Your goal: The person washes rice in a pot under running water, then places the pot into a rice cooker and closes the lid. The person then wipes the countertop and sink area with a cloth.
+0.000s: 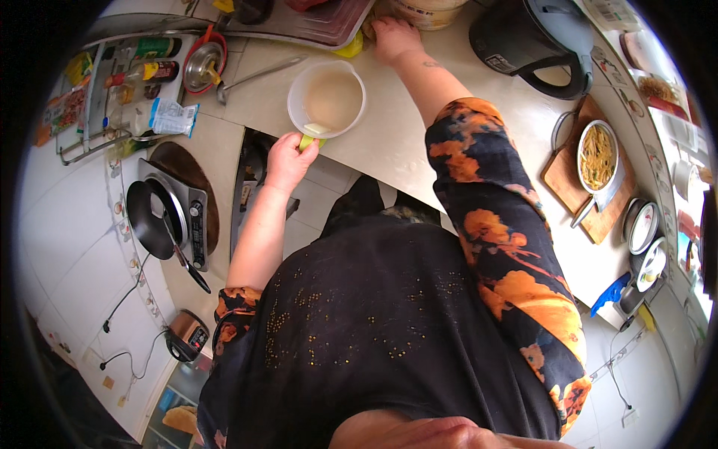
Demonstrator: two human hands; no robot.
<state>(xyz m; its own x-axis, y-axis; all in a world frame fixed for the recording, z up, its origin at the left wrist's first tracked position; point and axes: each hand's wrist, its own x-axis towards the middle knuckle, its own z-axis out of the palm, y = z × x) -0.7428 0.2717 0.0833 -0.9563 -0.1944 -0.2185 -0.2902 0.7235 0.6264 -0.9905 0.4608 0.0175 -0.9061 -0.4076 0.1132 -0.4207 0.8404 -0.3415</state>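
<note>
My left hand (287,163) grips the green handle (306,142) of a white plastic jug (292,101). Cloudy pale liquid (335,98) lies inside the jug, which is at the counter's front edge. My right hand (397,38) reaches far across the countertop (404,129) to a tan, crumpled thing (368,27), perhaps a cloth. Its fingertips are partly hidden, so I cannot tell whether they hold it. Close beside that hand stands a white tub (429,14) bearing writing.
A dark electric kettle (499,42) stands at right. Beyond it, a cutting board (561,174) bears a bowl of shredded food (598,157) and a knife (583,211). At left are a ladle (261,73), a red bowl (223,47), bottles on a rack and a wok (147,224).
</note>
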